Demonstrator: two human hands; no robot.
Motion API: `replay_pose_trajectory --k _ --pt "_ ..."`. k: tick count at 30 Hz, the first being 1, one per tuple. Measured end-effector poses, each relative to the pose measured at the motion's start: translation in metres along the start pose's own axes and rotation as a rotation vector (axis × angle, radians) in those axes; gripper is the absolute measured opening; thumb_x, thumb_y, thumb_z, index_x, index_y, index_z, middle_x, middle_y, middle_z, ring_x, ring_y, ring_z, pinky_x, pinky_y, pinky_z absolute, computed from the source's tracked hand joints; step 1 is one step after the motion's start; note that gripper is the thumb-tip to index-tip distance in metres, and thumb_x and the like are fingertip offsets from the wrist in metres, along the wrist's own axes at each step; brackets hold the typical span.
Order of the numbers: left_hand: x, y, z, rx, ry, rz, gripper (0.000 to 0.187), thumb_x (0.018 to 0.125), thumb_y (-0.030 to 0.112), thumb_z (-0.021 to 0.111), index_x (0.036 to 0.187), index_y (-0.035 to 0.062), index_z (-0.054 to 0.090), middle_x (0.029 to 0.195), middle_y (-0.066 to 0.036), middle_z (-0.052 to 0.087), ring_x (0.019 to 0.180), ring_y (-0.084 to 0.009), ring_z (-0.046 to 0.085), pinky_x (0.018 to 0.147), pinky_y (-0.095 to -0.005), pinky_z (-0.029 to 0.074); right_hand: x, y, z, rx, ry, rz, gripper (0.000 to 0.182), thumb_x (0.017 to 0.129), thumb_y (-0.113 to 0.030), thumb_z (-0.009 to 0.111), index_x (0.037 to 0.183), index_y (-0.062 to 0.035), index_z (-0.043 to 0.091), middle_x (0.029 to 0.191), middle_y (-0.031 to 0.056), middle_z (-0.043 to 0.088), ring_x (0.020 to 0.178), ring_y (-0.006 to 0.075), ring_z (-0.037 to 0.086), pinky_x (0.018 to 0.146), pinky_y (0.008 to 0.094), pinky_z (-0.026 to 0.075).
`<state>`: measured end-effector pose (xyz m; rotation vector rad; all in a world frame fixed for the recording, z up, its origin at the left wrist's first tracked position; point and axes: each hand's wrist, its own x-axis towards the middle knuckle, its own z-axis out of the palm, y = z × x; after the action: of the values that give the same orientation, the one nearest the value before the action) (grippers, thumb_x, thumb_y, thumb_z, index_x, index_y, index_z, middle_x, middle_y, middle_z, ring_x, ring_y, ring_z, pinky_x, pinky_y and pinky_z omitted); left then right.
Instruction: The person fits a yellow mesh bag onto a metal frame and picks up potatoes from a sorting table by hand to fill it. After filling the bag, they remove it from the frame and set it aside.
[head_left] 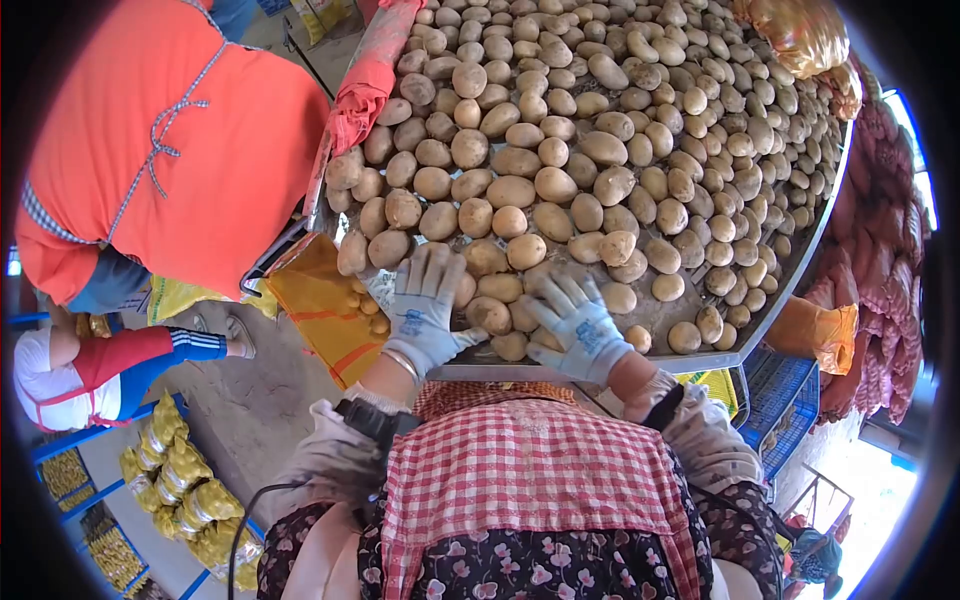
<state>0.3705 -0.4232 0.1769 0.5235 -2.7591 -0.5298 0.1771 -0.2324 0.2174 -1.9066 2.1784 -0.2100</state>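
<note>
Both my hands wear pale, dirt-stained work gloves and lie at the near edge of a metal table [650,362] heaped with potatoes [515,190]. My left hand [425,310] is spread flat, its fingers pointing away from me and its thumb against a potato [488,315]. To the right, my right hand [575,318] has its fingers apart and touches potatoes at the edge. Several potatoes lie between the two hands. Neither hand is closed around a potato.
A co-worker in orange [180,150] stands at the left. An orange sack [315,300] with potatoes hangs by the table's left corner. Blue crates [780,400] and red mesh sacks [875,260] are on the right. Filled yellow bags [185,480] stand lower left, near another person [95,375].
</note>
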Motion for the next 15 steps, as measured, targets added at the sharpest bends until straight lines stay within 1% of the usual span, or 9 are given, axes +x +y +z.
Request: replay_pose_trajectory --k 2,3,4,6,10,12,13,14,15 --pt "0.006 -0.006 -0.006 0.054 -0.170 -0.195 0.109 0.059 0.052 0.080 0.146 0.0087 0.030 0.151 -0.018 0.027 0.138 -0.0417 0.025 0.114 -0.0560 0.018 0.008 0.003 -0.005 0.300 0.187 -0.132 0.053 0.078 -0.029 0.068 0.124 -0.0080 0.055 0.134 0.0171 0.049 0.128 0.0371 0.045 0.106 0.0488 0.038" --pt "0.005 -0.016 -0.012 0.103 -0.023 -0.142 0.103 0.061 0.047 0.080 0.145 0.0100 0.033 0.150 -0.018 0.031 0.138 -0.0419 0.027 0.113 -0.0565 0.020 0.006 0.017 -0.006 0.265 0.325 -0.120 0.039 0.077 -0.021 0.068 0.112 -0.0071 0.059 0.121 0.0161 0.058 0.112 0.0361 0.058 0.093 0.0460 0.048" --pt "-0.003 -0.032 -0.014 0.102 -0.035 -0.141 0.103 0.061 0.047 0.080 0.145 0.0100 0.033 0.150 -0.018 0.031 0.138 -0.0419 0.027 0.113 -0.0565 0.020 0.000 0.020 -0.008 0.143 0.549 -0.048 0.027 0.076 -0.018 0.067 0.101 -0.0077 0.062 0.099 0.0139 0.066 0.091 0.0355 0.064 0.077 0.0433 0.053" --pt "-0.012 -0.060 -0.018 0.170 0.197 -0.018 0.087 0.070 0.042 0.076 0.142 0.0070 0.040 0.148 -0.017 0.035 0.139 -0.0393 0.028 0.112 -0.0544 0.024 -0.037 0.042 -0.009 -0.017 0.185 0.186 0.019 0.076 -0.014 0.066 0.095 -0.0098 0.062 0.082 0.0115 0.066 0.080 0.0333 0.065 0.070 0.0404 0.052" --pt "0.010 -0.017 -0.018 0.114 0.078 0.080 0.083 0.074 0.046 0.074 0.140 0.0059 0.044 0.150 -0.017 0.034 0.139 -0.0388 0.028 0.113 -0.0522 0.025 -0.039 0.026 0.006 0.184 0.151 0.228 0.016 0.078 -0.011 0.064 0.094 -0.0094 0.065 0.078 0.0117 0.067 0.077 0.0333 0.065 0.069 0.0410 0.052" --pt "0.027 -0.010 -0.005 0.152 -0.016 0.030 0.084 0.073 0.048 0.074 0.140 0.0069 0.045 0.149 -0.018 0.034 0.139 -0.0387 0.028 0.113 -0.0514 0.025 -0.018 0.016 0.002 0.473 0.344 0.174 0.014 0.083 -0.013 0.065 0.095 -0.0071 0.066 0.083 0.0117 0.068 0.076 0.0338 0.064 0.070 0.0413 0.052" --pt "0.031 -0.018 0.010 0.042 0.059 -0.074 0.084 0.073 0.048 0.074 0.141 0.0092 0.043 0.149 -0.018 0.034 0.139 -0.0390 0.027 0.112 -0.0531 0.023 -0.017 0.016 0.006 0.721 0.370 0.323 0.019 0.087 -0.019 0.065 0.099 -0.0049 0.066 0.087 0.0110 0.069 0.076 0.0335 0.064 0.071 0.0402 0.052" --pt "0.030 -0.025 0.022 -0.069 0.132 -0.175 0.085 0.073 0.049 0.073 0.142 0.0116 0.042 0.150 -0.018 0.033 0.139 -0.0394 0.027 0.112 -0.0549 0.021 -0.021 0.017 0.004 0.723 0.373 0.327 0.019 0.087 -0.019 0.065 0.099 -0.0049 0.066 0.087 0.0110 0.069 0.076 0.0335 0.064 0.071 0.0402 0.052" --pt "0.029 -0.026 0.017 0.073 0.123 -0.128 0.083 0.072 0.047 0.074 0.141 0.0126 0.044 0.149 -0.019 0.033 0.139 -0.0397 0.027 0.112 -0.0549 0.021 -0.027 0.022 -0.001 0.716 0.389 0.447 0.020 0.088 -0.021 0.064 0.099 -0.0049 0.065 0.085 0.0108 0.069 0.076 0.0328 0.065 0.072 0.0389 0.052"
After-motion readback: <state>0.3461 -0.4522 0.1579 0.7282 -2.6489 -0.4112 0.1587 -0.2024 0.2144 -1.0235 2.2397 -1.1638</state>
